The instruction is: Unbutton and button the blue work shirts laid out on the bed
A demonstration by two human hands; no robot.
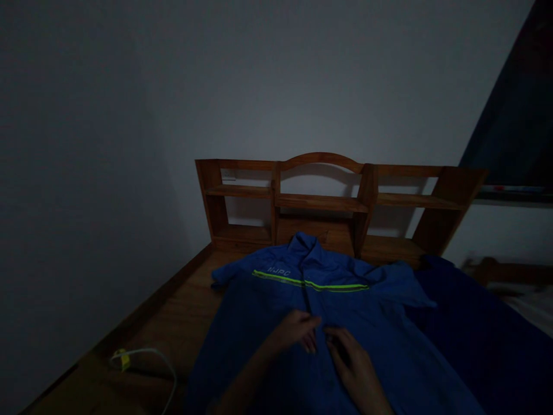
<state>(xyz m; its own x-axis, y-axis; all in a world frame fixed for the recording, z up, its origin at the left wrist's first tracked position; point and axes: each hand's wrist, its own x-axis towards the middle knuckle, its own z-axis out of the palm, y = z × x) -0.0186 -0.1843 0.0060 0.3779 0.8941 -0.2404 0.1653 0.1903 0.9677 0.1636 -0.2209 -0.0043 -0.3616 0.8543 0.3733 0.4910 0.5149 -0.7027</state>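
Note:
A blue short-sleeved work shirt (268, 305) lies front up and spread out, collar away from me. A yellow-green stripe crosses its chest, with pale lettering above the stripe on the left. At the front opening, below the stripe, my left hand (298, 329) has its fingers bent and closed on the shirt's edge. My right hand (352, 360) is just to the right, its thumb and fingers curled together at the same opening. A small gap separates the two hands. Dim light blurs the cloth at the fingertips.
The shirt rests on a wooden surface (185, 305) beside a white wall (108, 173). Behind stands a wooden shelf headboard (322, 202). Dark blue cloth (484, 340) lies at the right. A white cable (162, 354) with a yellow tag (124, 360) is at the lower left.

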